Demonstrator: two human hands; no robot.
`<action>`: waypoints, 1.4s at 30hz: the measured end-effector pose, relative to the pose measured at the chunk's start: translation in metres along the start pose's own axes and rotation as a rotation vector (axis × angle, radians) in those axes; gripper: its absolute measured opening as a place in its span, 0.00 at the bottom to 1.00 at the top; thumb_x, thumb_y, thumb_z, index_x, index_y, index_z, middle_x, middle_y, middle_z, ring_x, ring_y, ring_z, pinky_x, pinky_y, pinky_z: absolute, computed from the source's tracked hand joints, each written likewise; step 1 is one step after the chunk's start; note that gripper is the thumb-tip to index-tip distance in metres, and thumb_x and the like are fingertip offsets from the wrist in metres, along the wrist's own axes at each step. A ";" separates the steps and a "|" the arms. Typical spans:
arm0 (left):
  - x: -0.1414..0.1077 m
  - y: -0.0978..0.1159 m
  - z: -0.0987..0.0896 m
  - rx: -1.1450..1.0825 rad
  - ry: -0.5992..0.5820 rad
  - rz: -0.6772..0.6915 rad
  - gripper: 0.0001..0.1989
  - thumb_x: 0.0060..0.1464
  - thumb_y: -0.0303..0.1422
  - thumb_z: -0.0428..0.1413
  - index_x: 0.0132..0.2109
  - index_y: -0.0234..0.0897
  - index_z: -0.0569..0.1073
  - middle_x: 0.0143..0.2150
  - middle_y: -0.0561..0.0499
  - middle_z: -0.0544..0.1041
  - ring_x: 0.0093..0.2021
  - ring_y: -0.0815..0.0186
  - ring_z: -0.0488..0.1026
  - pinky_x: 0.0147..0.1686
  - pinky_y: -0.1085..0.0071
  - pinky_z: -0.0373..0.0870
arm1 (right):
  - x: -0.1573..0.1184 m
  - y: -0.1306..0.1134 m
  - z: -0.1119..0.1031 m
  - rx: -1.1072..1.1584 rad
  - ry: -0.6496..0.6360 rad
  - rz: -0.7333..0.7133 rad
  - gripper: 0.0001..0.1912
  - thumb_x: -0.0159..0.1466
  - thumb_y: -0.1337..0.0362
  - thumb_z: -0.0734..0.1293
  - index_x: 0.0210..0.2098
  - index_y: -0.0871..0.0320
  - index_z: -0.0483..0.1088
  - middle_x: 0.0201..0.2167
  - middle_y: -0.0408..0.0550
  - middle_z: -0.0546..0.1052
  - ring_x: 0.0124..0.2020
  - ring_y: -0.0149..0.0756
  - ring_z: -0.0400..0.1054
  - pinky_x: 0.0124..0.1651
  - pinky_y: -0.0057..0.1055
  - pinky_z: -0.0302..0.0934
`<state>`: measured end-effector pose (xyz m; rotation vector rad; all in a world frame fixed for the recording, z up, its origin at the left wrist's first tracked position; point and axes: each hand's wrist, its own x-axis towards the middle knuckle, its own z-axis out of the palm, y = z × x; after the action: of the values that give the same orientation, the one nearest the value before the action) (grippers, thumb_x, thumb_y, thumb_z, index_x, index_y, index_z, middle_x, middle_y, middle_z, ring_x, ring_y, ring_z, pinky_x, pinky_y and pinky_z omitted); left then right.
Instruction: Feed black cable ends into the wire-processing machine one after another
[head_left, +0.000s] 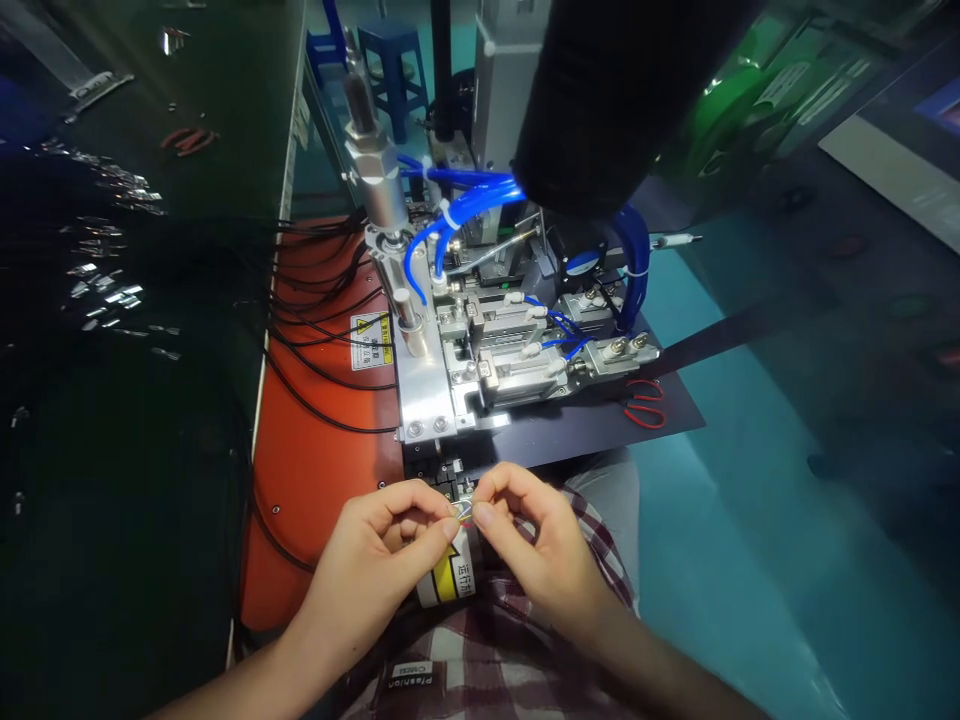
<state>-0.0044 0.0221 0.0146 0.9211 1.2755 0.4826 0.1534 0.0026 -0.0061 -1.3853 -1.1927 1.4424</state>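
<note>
Thin wires (463,514), with white, yellow and red showing, are pinched between the fingertips of both hands. My left hand (394,545) is closed on them with thumb and forefinger. Close beside it, my right hand (532,535) pinches the same small bundle from the other side. The wires' ends are too small to make out. Both hands are held just in front of a bench machine (427,385) with metal cylinders and blue air tubes. Below the fingers is a white and yellow label (450,580) with a black arrow.
An orange base plate (322,460) with black cables lies to the left. Small shiny pieces (105,270) are scattered on the dark surface beyond it. A red-handled tool (645,405) rests on the dark plate (585,430) at right. A thick black tube (600,110) hangs overhead; a blue stool (394,75) stands behind.
</note>
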 end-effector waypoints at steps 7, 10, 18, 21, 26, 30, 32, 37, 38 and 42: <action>-0.001 -0.001 0.000 0.095 -0.027 0.040 0.10 0.50 0.37 0.57 0.29 0.35 0.71 0.24 0.55 0.65 0.23 0.73 0.57 0.21 0.77 0.53 | 0.014 -0.007 -0.011 0.121 -0.169 0.130 0.08 0.57 0.61 0.64 0.25 0.59 0.66 0.20 0.40 0.64 0.22 0.28 0.54 0.26 0.27 0.50; 0.000 -0.001 -0.001 0.130 -0.044 0.054 0.08 0.51 0.36 0.57 0.30 0.35 0.72 0.25 0.54 0.67 0.24 0.72 0.59 0.22 0.77 0.56 | 0.018 -0.005 -0.014 0.177 -0.248 0.173 0.09 0.55 0.61 0.65 0.24 0.60 0.67 0.21 0.41 0.65 0.22 0.28 0.54 0.26 0.27 0.48; -0.001 0.001 -0.002 0.169 -0.104 0.120 0.06 0.49 0.32 0.57 0.27 0.35 0.72 0.26 0.54 0.70 0.26 0.71 0.64 0.26 0.77 0.61 | 0.025 -0.003 -0.026 0.224 -0.463 0.265 0.08 0.56 0.63 0.66 0.24 0.60 0.66 0.19 0.37 0.62 0.21 0.26 0.50 0.24 0.25 0.43; -0.001 0.001 -0.003 0.154 -0.142 0.098 0.05 0.50 0.31 0.57 0.28 0.35 0.72 0.26 0.54 0.70 0.26 0.72 0.63 0.26 0.77 0.60 | 0.026 -0.001 -0.027 0.235 -0.515 0.283 0.07 0.58 0.63 0.65 0.25 0.60 0.66 0.19 0.37 0.61 0.21 0.25 0.48 0.23 0.25 0.42; 0.002 0.001 -0.006 0.130 -0.215 0.028 0.06 0.49 0.32 0.58 0.28 0.34 0.71 0.23 0.56 0.66 0.24 0.73 0.59 0.24 0.77 0.56 | 0.026 0.001 -0.027 0.264 -0.567 0.289 0.10 0.60 0.61 0.65 0.27 0.60 0.65 0.19 0.36 0.58 0.20 0.25 0.46 0.22 0.26 0.40; 0.003 0.002 -0.008 0.121 -0.288 -0.058 0.08 0.47 0.34 0.59 0.28 0.32 0.72 0.21 0.57 0.64 0.23 0.74 0.57 0.23 0.76 0.53 | 0.026 0.002 -0.027 0.280 -0.606 0.259 0.12 0.60 0.58 0.66 0.28 0.61 0.65 0.22 0.38 0.61 0.23 0.25 0.51 0.26 0.26 0.45; 0.004 0.003 -0.009 0.121 -0.317 -0.101 0.08 0.46 0.34 0.59 0.28 0.32 0.72 0.20 0.57 0.63 0.22 0.75 0.55 0.23 0.76 0.50 | 0.027 0.002 -0.027 0.290 -0.634 0.233 0.12 0.61 0.58 0.66 0.28 0.61 0.65 0.24 0.39 0.64 0.25 0.26 0.54 0.29 0.26 0.48; 0.005 0.001 -0.009 0.113 -0.364 -0.170 0.10 0.45 0.35 0.60 0.28 0.32 0.70 0.22 0.55 0.66 0.23 0.74 0.56 0.23 0.76 0.49 | 0.028 0.003 -0.029 0.234 -0.705 0.174 0.08 0.61 0.63 0.65 0.30 0.61 0.66 0.25 0.40 0.65 0.26 0.27 0.55 0.31 0.27 0.50; 0.004 0.000 -0.008 0.110 -0.365 -0.185 0.10 0.45 0.35 0.60 0.27 0.32 0.70 0.21 0.56 0.64 0.22 0.74 0.55 0.22 0.76 0.47 | 0.028 0.003 -0.030 0.224 -0.716 0.164 0.07 0.61 0.64 0.65 0.30 0.61 0.66 0.25 0.40 0.65 0.26 0.27 0.55 0.30 0.26 0.50; 0.002 -0.003 -0.006 0.078 -0.305 -0.187 0.11 0.45 0.36 0.59 0.27 0.33 0.68 0.18 0.60 0.58 0.19 0.77 0.48 0.20 0.76 0.42 | 0.030 -0.001 -0.030 0.222 -0.708 0.137 0.07 0.61 0.64 0.64 0.29 0.61 0.66 0.25 0.40 0.65 0.26 0.27 0.55 0.30 0.26 0.51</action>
<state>-0.0096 0.0242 0.0108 0.8921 1.0934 0.1396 0.1807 0.0346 -0.0109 -0.8266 -1.3114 2.1922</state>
